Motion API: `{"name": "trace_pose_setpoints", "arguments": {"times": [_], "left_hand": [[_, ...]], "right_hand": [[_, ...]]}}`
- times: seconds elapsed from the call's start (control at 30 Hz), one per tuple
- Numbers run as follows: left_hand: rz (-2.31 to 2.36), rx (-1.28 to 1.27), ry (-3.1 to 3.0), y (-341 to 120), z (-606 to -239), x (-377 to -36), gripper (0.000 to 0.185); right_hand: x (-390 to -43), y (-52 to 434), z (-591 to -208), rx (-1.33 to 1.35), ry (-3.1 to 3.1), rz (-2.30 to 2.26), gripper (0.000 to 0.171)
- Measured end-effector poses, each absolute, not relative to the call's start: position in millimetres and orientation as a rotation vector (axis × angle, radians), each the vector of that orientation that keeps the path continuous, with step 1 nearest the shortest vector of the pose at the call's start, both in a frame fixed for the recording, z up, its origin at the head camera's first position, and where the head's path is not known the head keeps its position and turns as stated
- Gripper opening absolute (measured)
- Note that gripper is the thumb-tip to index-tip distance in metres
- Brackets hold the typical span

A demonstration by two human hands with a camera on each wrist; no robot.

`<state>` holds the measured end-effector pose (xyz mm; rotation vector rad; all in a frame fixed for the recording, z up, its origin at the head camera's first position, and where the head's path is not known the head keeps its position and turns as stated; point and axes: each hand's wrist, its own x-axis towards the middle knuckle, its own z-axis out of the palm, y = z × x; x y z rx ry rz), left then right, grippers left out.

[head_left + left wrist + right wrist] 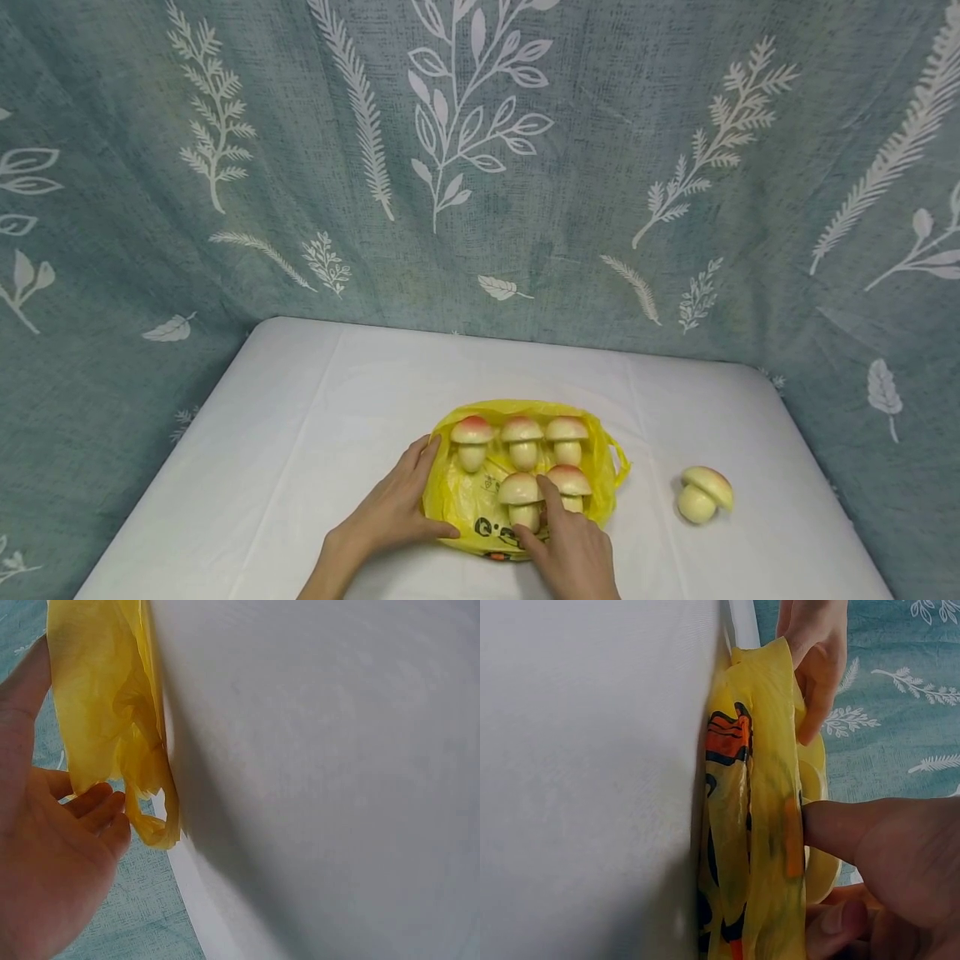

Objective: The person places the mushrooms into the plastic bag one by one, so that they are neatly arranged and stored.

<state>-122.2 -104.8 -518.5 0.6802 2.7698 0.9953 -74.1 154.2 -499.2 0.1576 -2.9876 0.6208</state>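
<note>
Two hands down on the yellow bag (pixel 457 500), both at its near edge. Right hand (pixel 573 546) with fingers curled around the two front mushrooms (pixel 521 498), index laid up between them, thumb tucked at the left stem; so, clamped loosely on that near pair. Left hand (pixel 397 504) flat and relaxed, fingers straight along the bag's left edge, thumb pressing the plastic down near the print, gripping nothing. Going outward: three more mushrooms (pixel 522 440) lined up in a back row, stems pointing toward the person, caps away. Further right, well apart from the bag, one loose mushroom (pixel 703 493) tipped on its side on the white table (pixel 300 433). Clearly closer to the right hand, lying off to that hand's right.
</note>
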Motion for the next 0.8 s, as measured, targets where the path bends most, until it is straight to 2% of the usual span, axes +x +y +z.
{"name": "trace_pose_setpoints", "arguments": {"times": [0.8], "left_hand": [[1.004,0.676,2.766,-103.1,-518.6,-120.7,0.126]], "right_hand": [[-71.9,152.7,-497.8,0.121,-3.002,0.618,0.071]]}}
